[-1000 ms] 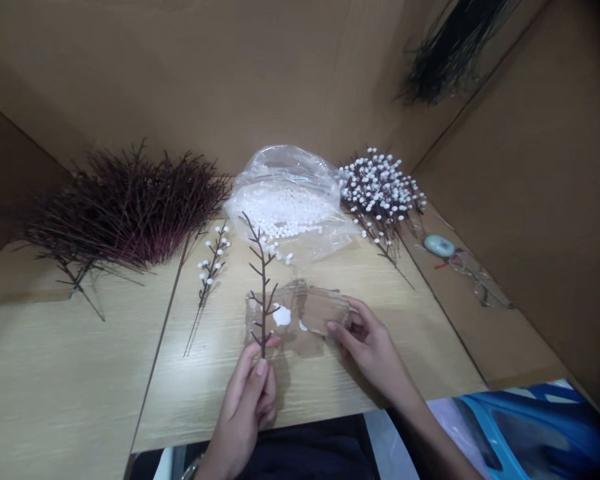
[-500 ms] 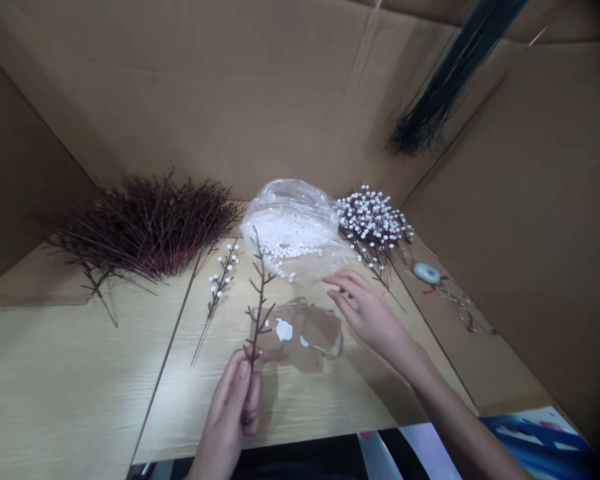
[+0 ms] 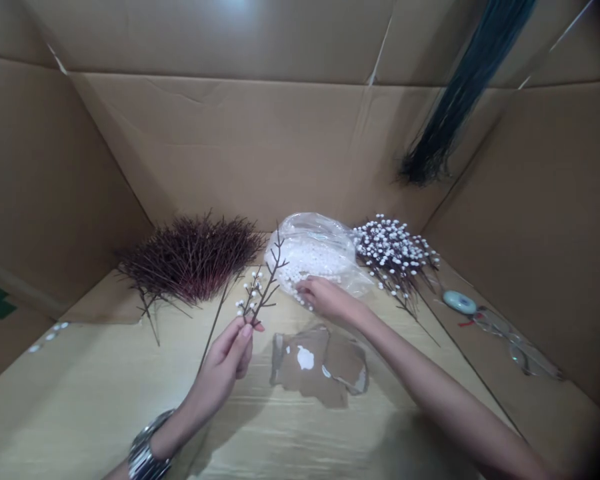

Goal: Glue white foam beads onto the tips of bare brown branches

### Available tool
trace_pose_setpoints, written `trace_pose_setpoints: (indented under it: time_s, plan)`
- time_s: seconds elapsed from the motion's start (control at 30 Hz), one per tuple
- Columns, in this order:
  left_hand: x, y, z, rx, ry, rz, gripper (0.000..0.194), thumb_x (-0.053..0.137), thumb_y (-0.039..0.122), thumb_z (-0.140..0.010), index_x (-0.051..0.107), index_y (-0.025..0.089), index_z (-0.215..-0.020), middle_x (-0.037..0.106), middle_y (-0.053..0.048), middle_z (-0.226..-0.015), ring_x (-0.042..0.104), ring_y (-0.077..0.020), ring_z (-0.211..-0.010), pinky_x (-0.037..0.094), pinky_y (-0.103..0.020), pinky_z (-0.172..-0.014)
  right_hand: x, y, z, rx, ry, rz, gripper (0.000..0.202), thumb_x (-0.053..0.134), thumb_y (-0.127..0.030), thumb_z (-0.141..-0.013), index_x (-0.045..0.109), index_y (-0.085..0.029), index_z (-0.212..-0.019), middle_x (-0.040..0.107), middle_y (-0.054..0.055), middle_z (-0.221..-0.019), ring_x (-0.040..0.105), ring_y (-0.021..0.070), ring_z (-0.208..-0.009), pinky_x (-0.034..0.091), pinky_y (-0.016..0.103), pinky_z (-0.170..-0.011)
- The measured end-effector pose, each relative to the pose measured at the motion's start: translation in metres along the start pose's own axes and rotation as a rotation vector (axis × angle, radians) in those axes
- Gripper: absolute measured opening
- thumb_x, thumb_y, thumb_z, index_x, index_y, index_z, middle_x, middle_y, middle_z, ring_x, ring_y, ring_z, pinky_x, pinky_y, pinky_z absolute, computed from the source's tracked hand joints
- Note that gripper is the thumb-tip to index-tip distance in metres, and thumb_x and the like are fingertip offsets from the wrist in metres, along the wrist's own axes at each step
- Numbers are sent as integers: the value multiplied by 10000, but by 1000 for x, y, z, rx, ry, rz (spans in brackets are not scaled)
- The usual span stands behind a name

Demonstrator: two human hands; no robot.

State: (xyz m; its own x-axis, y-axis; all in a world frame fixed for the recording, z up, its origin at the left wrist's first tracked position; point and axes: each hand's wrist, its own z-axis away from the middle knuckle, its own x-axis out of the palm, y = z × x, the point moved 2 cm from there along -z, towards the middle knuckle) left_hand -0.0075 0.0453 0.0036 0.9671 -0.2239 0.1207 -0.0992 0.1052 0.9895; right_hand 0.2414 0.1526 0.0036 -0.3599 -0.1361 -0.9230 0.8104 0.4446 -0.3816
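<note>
1. Twig [image 3: 269, 287], in the head view, is held at eleven o'clock, taking the cardboard scrap [image 3: 335, 393] on the bench [image 3: 105, 373] as the dial's centre, with twelve at the top.
2. The left hand [image 3: 227, 353], between nine and ten o'clock, has its fingers clamped on the lower end of it, thumb uppermost. The right hand [image 3: 325, 297] is at twelve o'clock, its fingers bunched among the stray beads [image 3: 303, 301] at the mouth of the plastic bag [image 3: 313, 225]; whether they pinch one I cannot tell.
3. The likeliest mishap, I judge, is beads rolling off over the bench, caused by the fingers nudging loose ones at that slack mouth.
4. A side shoot could also snag the beaded sprig [image 3: 253, 291], since the two overlap in this view; whether they touch I cannot tell.
5. The right forearm passes close to the scrap at one o'clock; dipping there, it could drag the scrap or smear its white patch [image 3: 305, 359], if that is wet.
6. As for looks, the held piece is thin, dark brown and slightly crooked, leaning toward one o'clock, with short shoots on both sides. Its tips appear bare, though the overlap makes the lower ones hard to read. It resembles the bare pile [image 3: 195, 260] at ten o'clock more than the white-tipped pile [image 3: 393, 243] at one.
</note>
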Motion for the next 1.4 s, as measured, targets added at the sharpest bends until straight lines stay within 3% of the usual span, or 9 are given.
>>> trace_pose_setpoints:
  time_s: [0.17,0.3,0.47,0.67,0.73,0.83,0.93,1.13,1.4]
  plan:
    - [20,-8,-44,-35,-83,69,392,600,571,-939,588,188,-1024,323,116,-603,165,-72,-465,156,-160,-410,0,1,-8,-5,-3,23,229,513,-147,-984,712,-155,-1097,710,115,-1078,652,208,-955,460,308,-836]
    - [29,-15,-55,-47,-113,47,394,614,561,-929,617,172,-989,407,92,-619,209,-67,-462,174,-158,-412,1,7,-16,8,-4,16,201,586,-292,-997,665,-156,-1123,687,67,-1100,656,198,-960,521,380,-866]
    - [30,-22,-48,-87,-99,33,415,643,596,-896,618,183,-925,312,109,-588,233,-81,-473,191,-156,-411,2,9,-14,22,55,-73,162,534,-191,-998,683,-150,-952,701,81,-960,634,181,-852,485,321,-804]
    - [23,-27,-34,-111,-74,56,388,654,577,-904,619,191,-926,367,92,-622,261,-75,-480,222,-153,-409,-16,-12,39,15,219,-270,162,517,-197,-1000,672,-187,-1047,719,79,-1043,649,194,-947,496,328,-866]
    - [22,-28,-28,-101,-75,68,371,660,562,-907,605,196,-889,382,93,-617,252,-69,-464,229,-158,-405,-15,-24,62,83,320,-527,154,604,-271,-967,673,-196,-1083,724,66,-1043,669,188,-929,534,327,-843]
    - [19,-29,-17,-46,-17,25,386,656,569,-905,598,196,-830,359,100,-573,257,-74,-449,250,-173,-410,3,-48,90,269,427,-982,200,778,-340,-834,714,-209,-971,737,29,-907,694,177,-829,567,294,-752]
    - [15,-32,-8,-7,52,-49,367,646,542,-922,623,189,-824,362,92,-562,278,-88,-462,262,-191,-425,27,-74,106,383,487,-1208,195,841,-344,-768,748,-222,-889,749,21,-857,710,171,-786,576,268,-709]
    - [7,-38,2,87,112,-131,283,671,411,-930,593,193,-767,454,70,-597,339,-93,-489,361,-220,-525,55,-109,101,454,548,-1325,184,810,-358,-806,796,-255,-958,782,34,-897,713,173,-808,584,256,-705]
    - [3,-34,3,137,48,-262,231,624,315,-926,535,204,-744,417,72,-595,352,-112,-524,300,-208,-487,63,-125,89,474,652,-1314,97,798,-303,-826,804,-279,-920,794,8,-883,711,131,-772,574,194,-689]
